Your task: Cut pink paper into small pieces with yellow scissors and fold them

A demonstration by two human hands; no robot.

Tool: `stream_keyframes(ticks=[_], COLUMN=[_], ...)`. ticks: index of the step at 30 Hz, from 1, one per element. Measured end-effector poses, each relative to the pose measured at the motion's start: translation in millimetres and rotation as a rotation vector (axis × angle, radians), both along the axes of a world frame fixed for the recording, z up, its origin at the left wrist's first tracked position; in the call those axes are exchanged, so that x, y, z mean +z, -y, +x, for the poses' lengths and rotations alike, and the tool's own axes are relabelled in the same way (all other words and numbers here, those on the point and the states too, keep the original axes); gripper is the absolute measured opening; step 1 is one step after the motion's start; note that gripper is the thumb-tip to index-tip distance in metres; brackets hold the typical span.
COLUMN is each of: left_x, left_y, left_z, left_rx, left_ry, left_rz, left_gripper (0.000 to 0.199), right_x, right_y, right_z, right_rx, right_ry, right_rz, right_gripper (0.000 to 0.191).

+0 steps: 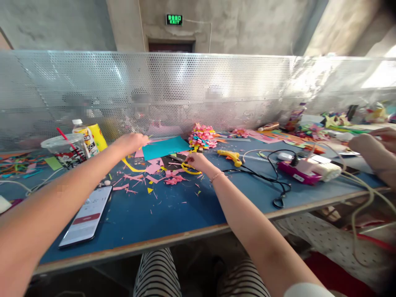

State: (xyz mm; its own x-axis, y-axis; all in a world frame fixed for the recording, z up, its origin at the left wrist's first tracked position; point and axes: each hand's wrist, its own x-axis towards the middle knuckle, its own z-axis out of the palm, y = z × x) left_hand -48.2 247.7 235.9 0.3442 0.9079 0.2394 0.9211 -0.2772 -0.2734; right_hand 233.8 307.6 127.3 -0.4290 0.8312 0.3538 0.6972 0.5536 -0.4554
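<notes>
Nearest the camera, the person's left forearm point(62, 200) and right forearm point(256, 220) reach forward over the blue table point(148, 222). The left hand point(132, 143) is beside the left end of a teal sheet point(167, 147), palm down; I cannot tell whether its fingers pinch any paper. The right hand point(195, 160) has its fingers bent at the yellow-handled scissors point(185, 168), just below the sheet's right end; whether they are gripped or only touched is unclear. The sheet lies flat beyond scattered pink scraps point(153, 167), left of a paper pompom point(202, 137). It should be light, thin and flexible, easily creased or torn and likely to slide on the smooth tabletop, so a gentle pinch near a free edge, thumb above and fingers beneath, would suit it. The scissors look rigid and probably weigh little; the handle loops are the place to hold them, with the left fingers well clear of the blades.
</notes>
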Motion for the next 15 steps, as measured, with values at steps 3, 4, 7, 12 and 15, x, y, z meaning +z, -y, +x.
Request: stream_keyframes(ticks=[3,4,7,12,15], left_x=[0.6,-3.9,-26.0,-63.1,-72.7], left_y=[-23.7,-29.8,-46.4,-68.5,-70.8], left_z=[-11.3,-12.1,-11.6,-14.8,-14.2], left_rx=[0.165,0.211,0.365,0.47,0.429], left_ry=[-0.013,-0.004,0.074,0.191,0.196], left_rz=[0.112,0.14,0.15,0.054,0.082], left_gripper=[0.028,0.03,0.033,0.041,0.068], right_x=[-4.0,-4.2,-2.1,-4.5,-12.6], right_y=[-9.1,-11.0,-13.1,-15.7,-18.4], right_z=[3.0,4.4,8.5,9.0,6.0], right_rx=[-0.028,-0.035,-0.072,-0.127,-0.098], right_ry=[0.001,-0.01,-0.105,-0.225,-0.139], right_rz=[0.076,0.107,0.228,0.305,0.264], right_gripper=[0.025,0.024,0.023,0.029,0.039])
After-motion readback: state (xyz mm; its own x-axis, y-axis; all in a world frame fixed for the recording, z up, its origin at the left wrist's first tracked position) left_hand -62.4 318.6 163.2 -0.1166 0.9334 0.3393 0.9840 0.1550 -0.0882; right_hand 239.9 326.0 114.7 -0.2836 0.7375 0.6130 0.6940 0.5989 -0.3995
